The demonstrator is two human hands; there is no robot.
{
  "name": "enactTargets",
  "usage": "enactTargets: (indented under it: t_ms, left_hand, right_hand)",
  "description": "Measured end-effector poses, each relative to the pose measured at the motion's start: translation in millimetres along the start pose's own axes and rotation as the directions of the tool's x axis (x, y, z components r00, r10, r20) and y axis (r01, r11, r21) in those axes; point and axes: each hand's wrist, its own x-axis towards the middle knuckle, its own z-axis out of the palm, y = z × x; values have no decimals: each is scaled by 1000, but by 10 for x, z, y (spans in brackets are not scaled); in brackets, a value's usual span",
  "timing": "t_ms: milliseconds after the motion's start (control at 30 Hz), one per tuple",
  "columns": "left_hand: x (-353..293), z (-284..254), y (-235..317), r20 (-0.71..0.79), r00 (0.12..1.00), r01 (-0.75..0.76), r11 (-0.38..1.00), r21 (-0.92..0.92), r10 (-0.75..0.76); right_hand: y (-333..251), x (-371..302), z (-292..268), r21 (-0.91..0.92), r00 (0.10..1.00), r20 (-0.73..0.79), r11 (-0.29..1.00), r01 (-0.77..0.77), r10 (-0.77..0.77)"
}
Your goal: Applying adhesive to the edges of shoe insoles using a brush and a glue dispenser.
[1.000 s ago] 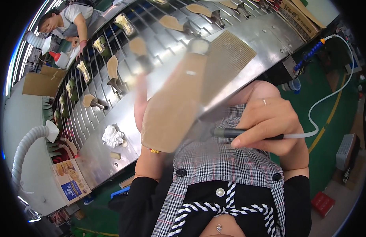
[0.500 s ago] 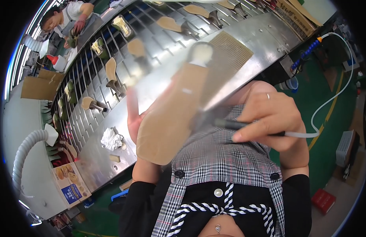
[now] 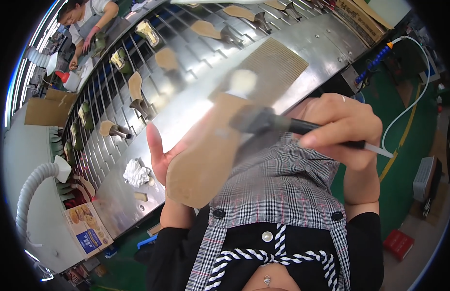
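Observation:
A tan shoe sole [image 3: 198, 174], its broad forepart toward me, rests on my left hand [image 3: 160, 156]. The thumb stands out at the sole's left edge; the other fingers are mostly hidden beneath. A pale round patch [image 3: 243, 81] shows at the sole's far, heel end, blurred. My right hand [image 3: 345, 125] grips a brush [image 3: 302, 126] by its black handle, from whose back end a white tube runs. The blurred dark brush head lies over the right side of the sole's middle; whether it touches cannot be told.
A slatted metal conveyor [image 3: 181, 68] carries several heeled soles and green shoe parts. A corrugated sheet [image 3: 283, 60] and crumpled white tissue [image 3: 136, 172] lie on the metal ledge. A white flexible duct [image 3: 35, 182] stands left. A co-worker [image 3: 95, 24] handles a dark green shoe part at upper left.
My right hand has moved up and slightly right, and the brush head has come up along the sole to its middle. The sole has shifted slightly downward in my left hand.

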Motion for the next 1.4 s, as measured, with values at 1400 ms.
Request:
enactTargets:
  t_ms: [1400]
  left_hand:
    - [146, -456, -205, 140, 983, -113, -213, 970, 116]
  right_hand:
    - [58, -146, 477, -41, 956, 25, 956, -292, 293]
